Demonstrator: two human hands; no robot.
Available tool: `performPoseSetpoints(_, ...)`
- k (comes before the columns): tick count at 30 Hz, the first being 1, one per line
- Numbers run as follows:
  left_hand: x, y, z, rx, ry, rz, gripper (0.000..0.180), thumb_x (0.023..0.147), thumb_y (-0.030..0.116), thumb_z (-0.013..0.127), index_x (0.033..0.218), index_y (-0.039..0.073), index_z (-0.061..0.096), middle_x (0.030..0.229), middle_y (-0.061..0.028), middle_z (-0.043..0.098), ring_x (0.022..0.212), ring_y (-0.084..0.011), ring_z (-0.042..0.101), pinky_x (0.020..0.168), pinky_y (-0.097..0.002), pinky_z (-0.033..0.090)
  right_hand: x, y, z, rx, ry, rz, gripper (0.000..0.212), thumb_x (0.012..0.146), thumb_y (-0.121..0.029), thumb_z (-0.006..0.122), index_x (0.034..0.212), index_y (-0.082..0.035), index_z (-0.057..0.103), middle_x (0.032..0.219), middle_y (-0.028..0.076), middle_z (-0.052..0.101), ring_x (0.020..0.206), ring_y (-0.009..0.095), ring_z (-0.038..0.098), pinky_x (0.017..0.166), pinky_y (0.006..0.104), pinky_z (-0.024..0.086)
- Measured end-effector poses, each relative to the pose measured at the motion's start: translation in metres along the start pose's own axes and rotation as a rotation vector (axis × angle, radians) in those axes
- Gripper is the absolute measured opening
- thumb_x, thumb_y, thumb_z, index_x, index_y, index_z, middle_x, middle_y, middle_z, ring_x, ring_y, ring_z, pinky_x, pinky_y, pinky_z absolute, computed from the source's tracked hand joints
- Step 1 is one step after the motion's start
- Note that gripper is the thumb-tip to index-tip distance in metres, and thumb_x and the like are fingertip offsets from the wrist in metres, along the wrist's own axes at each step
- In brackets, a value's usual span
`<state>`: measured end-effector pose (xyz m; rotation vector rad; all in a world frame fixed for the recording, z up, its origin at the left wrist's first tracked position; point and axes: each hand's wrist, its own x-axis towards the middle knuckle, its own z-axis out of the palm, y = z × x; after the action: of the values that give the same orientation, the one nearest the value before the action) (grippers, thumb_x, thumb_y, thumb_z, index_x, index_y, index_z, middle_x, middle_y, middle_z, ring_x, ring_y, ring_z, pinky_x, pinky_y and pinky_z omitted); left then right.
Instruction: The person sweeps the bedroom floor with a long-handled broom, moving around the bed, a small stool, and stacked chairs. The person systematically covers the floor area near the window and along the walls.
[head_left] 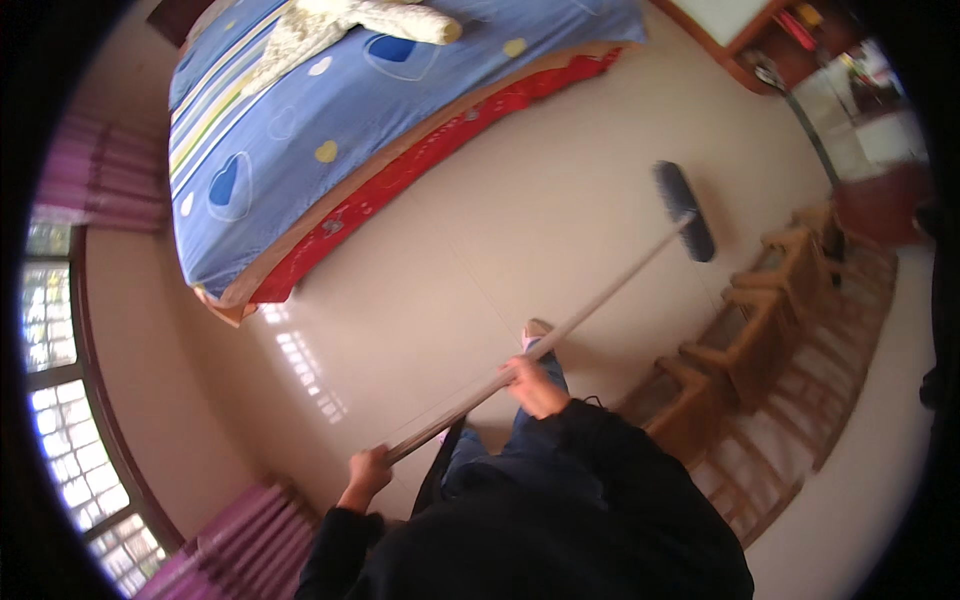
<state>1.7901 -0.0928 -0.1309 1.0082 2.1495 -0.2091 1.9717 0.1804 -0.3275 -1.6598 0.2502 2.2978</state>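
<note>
A long-handled broom (pixel 620 284) slants across the view from lower left to upper right. My left hand (pixel 370 470) is closed round the top end of its pole. Farther along the pole, my right hand (pixel 533 388) grips it too, near my right thigh. The dark bristle head (pixel 685 212) is at the pole's far end, over the pale tiled floor (pixel 460 250), slightly blurred; whether it touches the tiles is hard to tell. One of my shoes (pixel 537 328) shows just beyond the pole.
A bed (pixel 300 140) with a blue heart-patterned sheet and red skirt stands at the far left. Along the right runs a wooden bench (pixel 745 340) with slatted back. A cabinet (pixel 740 40) is at the far right. Purple curtains (pixel 240 540) and a window (pixel 75 440) line the left wall.
</note>
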Motion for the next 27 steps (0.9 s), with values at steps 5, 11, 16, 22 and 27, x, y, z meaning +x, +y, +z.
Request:
performPoseSetpoints(5,-0.128,-0.155,-0.004,0.097,0.127,-0.021,0.02,0.058,0.014,0.056,0.077,0.012,0.059,0.065,-0.0124,0.058,0.065,-0.0339,0.055,0.058,-0.0403,0.044,-0.018,0.227,0.009,-0.041,-0.149,0.154,0.008,0.068,0.0,0.051,0.074,-0.002,0.047,0.079,0.011,0.049,0.073,0.024,0.051,0.061,0.0377,0.043)
performPoseSetpoints(11,-0.266,-0.261,-0.164,0.124,0.16,-0.184,0.017,0.047,0.011,0.061,0.061,0.001,0.058,0.055,-0.0174,0.051,0.051,-0.0267,0.056,0.048,-0.0332,0.042,-0.135,0.403,0.11,-0.15,-0.256,0.335,0.015,0.07,-0.006,0.057,0.081,-0.008,0.046,0.076,0.007,0.051,0.069,0.022,0.054,0.06,0.0382,0.047)
performPoseSetpoints(16,-0.299,-0.265,-0.217,0.376,0.135,-0.088,0.01,0.049,0.01,0.058,0.058,0.006,0.06,0.051,-0.0133,0.052,0.05,-0.0273,0.055,0.048,-0.0334,0.043,-0.169,0.45,0.114,0.06,-0.236,0.642,0.016,0.071,-0.01,0.055,0.081,-0.01,0.044,0.079,0.005,0.05,0.074,0.02,0.051,0.065,0.0386,0.045)
performPoseSetpoints(22,-0.262,-0.261,-0.156,0.531,0.122,-0.091,0.007,0.051,0.015,0.059,0.057,0.012,0.058,0.056,-0.0107,0.055,0.058,-0.0301,0.055,0.053,-0.0372,0.043,-0.129,0.415,0.062,-0.023,-0.132,0.721,0.015,0.07,-0.009,0.052,0.083,-0.01,0.044,0.081,0.004,0.047,0.081,0.019,0.049,0.072,0.0403,0.042)
performPoseSetpoints(27,-0.21,-0.2,-0.055,0.52,-0.036,-0.125,0.016,0.056,0.022,0.058,0.068,0.012,0.062,0.065,-0.0086,0.059,0.066,-0.0287,0.057,0.057,-0.0366,0.043,-0.121,0.297,-0.026,-1.364,-0.707,-0.76,0.012,0.063,-0.004,0.06,0.07,-0.003,0.051,0.065,0.007,0.054,0.063,0.02,0.054,0.057,0.0326,0.044)
